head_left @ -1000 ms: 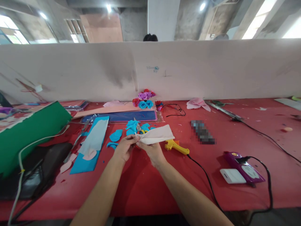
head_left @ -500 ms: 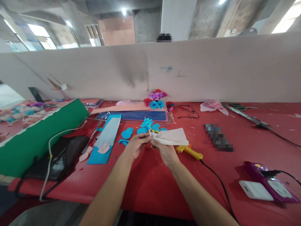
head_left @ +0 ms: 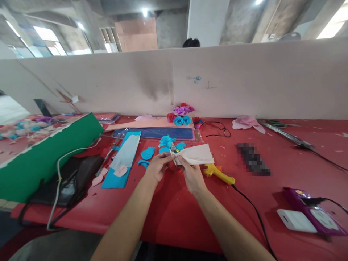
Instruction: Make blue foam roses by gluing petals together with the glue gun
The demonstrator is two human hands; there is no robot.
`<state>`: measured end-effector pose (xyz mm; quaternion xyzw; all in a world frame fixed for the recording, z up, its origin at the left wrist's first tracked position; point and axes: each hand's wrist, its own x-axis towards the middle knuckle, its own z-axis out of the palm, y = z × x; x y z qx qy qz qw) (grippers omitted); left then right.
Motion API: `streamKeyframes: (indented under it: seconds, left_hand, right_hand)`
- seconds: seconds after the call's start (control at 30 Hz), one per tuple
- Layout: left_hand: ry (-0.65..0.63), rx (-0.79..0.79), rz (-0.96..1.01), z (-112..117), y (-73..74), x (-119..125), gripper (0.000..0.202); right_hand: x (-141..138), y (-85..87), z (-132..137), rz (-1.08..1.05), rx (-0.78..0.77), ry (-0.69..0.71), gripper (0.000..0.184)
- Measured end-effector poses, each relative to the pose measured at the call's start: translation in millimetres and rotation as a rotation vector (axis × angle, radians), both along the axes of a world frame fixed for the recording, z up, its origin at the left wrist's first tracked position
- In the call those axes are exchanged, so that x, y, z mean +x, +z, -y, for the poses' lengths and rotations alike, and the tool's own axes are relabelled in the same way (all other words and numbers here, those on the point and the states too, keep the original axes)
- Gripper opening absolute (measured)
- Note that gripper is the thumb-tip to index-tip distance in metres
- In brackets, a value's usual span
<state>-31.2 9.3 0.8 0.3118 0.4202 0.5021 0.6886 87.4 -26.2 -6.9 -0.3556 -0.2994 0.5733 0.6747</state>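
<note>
Both my hands meet over the red table [head_left: 174, 210], pinching the left end of a folded cream sheet [head_left: 197, 154]. My left hand [head_left: 157, 167] grips its corner with closed fingers. My right hand [head_left: 190, 174] holds the sheet from below, fingers closed on it, and the sheet sticks out to the right. Something small and red shows between my hands; I cannot make it out. Just behind lie blue cut petals [head_left: 148, 153] and a blue paper flower [head_left: 166, 140].
A yellow glue gun [head_left: 219, 174] with a black cord lies right of my hands. A blue sheet with a white piece [head_left: 123, 159], a green sheet [head_left: 43, 156], a black bag [head_left: 70, 179], finished paper roses [head_left: 179, 115], a purple device [head_left: 312, 214] and a white box [head_left: 296, 220] surround them. A partition wall stands behind.
The view swung left over the second. My hands stay joined on the cream sheet and have lifted it slightly.
</note>
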Motion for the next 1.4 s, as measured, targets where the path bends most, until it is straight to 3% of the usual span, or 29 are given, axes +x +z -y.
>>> streamKeyframes:
  seconds: [0.37, 0.53, 1.0, 1.4]
  left_hand:
    - [-0.011, 0.025, -0.051, 6, 8.9, 6, 0.032]
    - [0.012, 0.061, -0.076, 5, 9.2, 5, 0.025]
    - [-0.015, 0.002, 0.018, 1, 2.4, 2, 0.026]
    - [-0.06, -0.006, 0.005, 4, 9.3, 0, 0.026]
  right_hand:
    - [-2, -5.1, 2, 0.091, 0.04, -0.052, 0.029]
    - [-3, -1.5, 3, 0.16, 0.002, -0.097, 0.026]
    - [-1, 6.4, 6, 0.131, 0.047, 0.065, 0.023]
    - [2, 4.7, 4, 0.058, 0.0, 0.053, 0.013]
